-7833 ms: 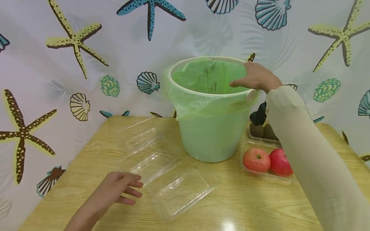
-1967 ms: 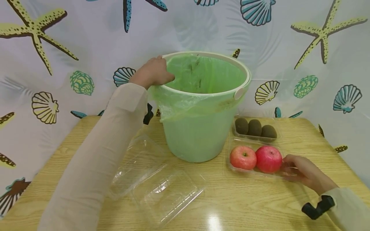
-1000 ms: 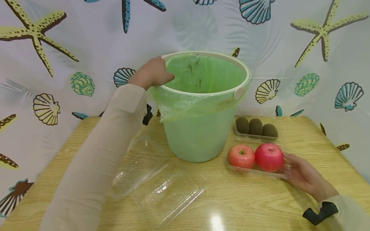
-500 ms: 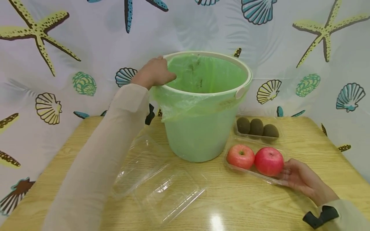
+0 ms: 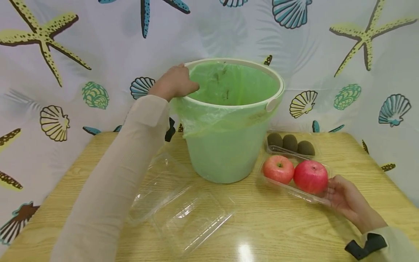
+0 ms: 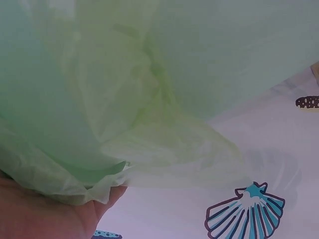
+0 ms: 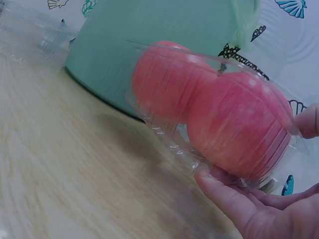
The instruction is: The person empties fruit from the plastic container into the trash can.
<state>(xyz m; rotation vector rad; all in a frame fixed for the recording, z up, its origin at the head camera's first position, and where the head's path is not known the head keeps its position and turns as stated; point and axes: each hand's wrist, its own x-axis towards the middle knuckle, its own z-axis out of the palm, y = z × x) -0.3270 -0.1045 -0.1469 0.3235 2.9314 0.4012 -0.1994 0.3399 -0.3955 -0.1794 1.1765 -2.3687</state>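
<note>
My left hand (image 5: 175, 83) grips the left side of the rim of a pale green trash bin (image 5: 226, 156), which stands upright. A thin green bag lines the bin and hangs over its rim; the left wrist view shows the bag's folds (image 6: 169, 144) beside the palm. On the right, my right hand (image 5: 347, 200) holds the right end of a clear plastic tray (image 5: 302, 195) with a light red apple (image 5: 278, 169) and a deeper red apple (image 5: 311, 177) in it. The right wrist view shows the tray raised and tilted above the table, with a shadow below.
Behind the apples, a clear tray with three brown kiwis (image 5: 290, 143) stands on the wooden table (image 5: 275, 233). Clear plastic containers (image 5: 196, 218) lie at the left front of the bin. A cloth (image 5: 209, 32) with shells and starfish hangs close behind.
The left hand has moved from the table to the bin's rim, and the right hand has left it. The right hand has gripped the apple tray and lifted it slightly.
</note>
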